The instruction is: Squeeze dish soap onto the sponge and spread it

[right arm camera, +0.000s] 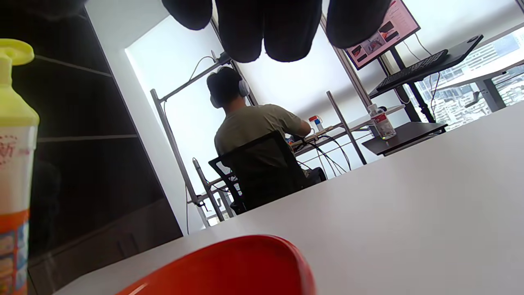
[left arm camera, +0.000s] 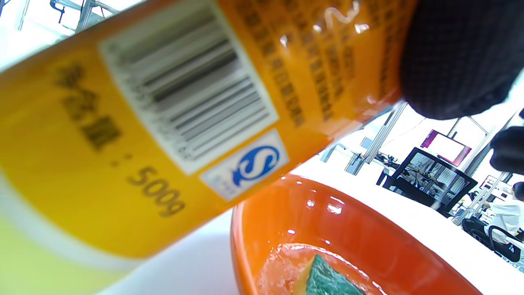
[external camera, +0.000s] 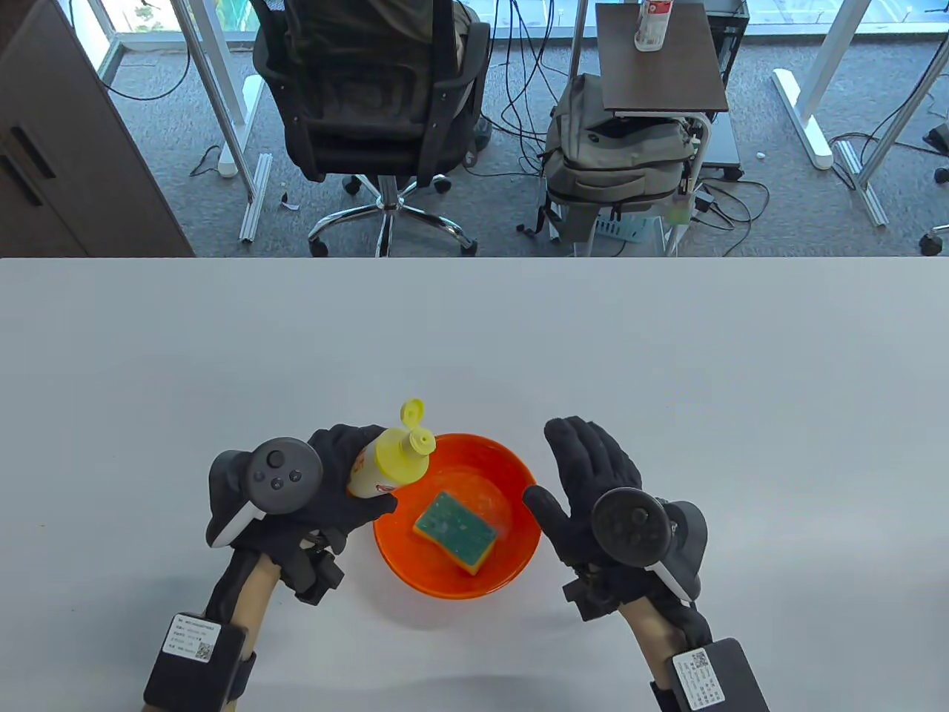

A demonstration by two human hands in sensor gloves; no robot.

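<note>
My left hand [external camera: 334, 482] grips a dish soap bottle [external camera: 385, 467] with a yellow top and orange label; its flip cap [external camera: 412, 412] is open, and the bottle leans toward an orange bowl [external camera: 519, 552]. A green and yellow sponge [external camera: 454, 530] lies in the bowl, green side up. The bottle's label fills the left wrist view [left arm camera: 163, 123], with the bowl [left arm camera: 348, 229] and sponge [left arm camera: 327, 278] below. My right hand [external camera: 586, 475] is open and flat, just right of the bowl, holding nothing. Its fingertips [right arm camera: 266, 28] hang in the right wrist view above the bowl's rim [right arm camera: 245, 258].
The bowl sits near the front of a white table [external camera: 667, 348]. Beyond the table's far edge are an office chair [external camera: 371, 111], a grey backpack [external camera: 615, 163] and a small side table [external camera: 660, 59] with a bottle.
</note>
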